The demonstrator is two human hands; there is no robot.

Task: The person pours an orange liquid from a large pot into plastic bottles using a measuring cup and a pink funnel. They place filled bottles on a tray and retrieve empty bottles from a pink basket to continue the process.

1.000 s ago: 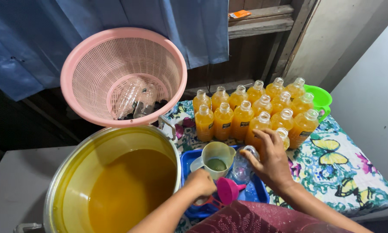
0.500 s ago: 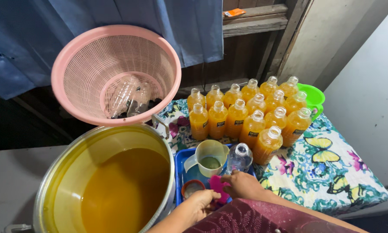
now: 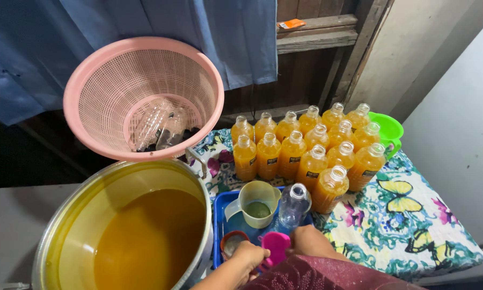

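Note:
My left hand is closed on a pink funnel at the near edge of a blue tray. My right hand sits with curled fingers against the funnel's other side; its grip is hidden. Just beyond the hands, an empty clear bottle stands open on the tray. A beige jug with a little greenish liquid is beside it. A small orange-rimmed strainer lies left of my left hand.
A big metal pot of orange liquid fills the near left. A pink mesh basket holding empty bottles leans behind it. Several filled orange bottles stand on a floral cloth, with a green container behind them.
My right hand left the clear bottle and drew back toward me. Both hands and the pink funnel moved to the tray's near edge. The view shifted slightly.

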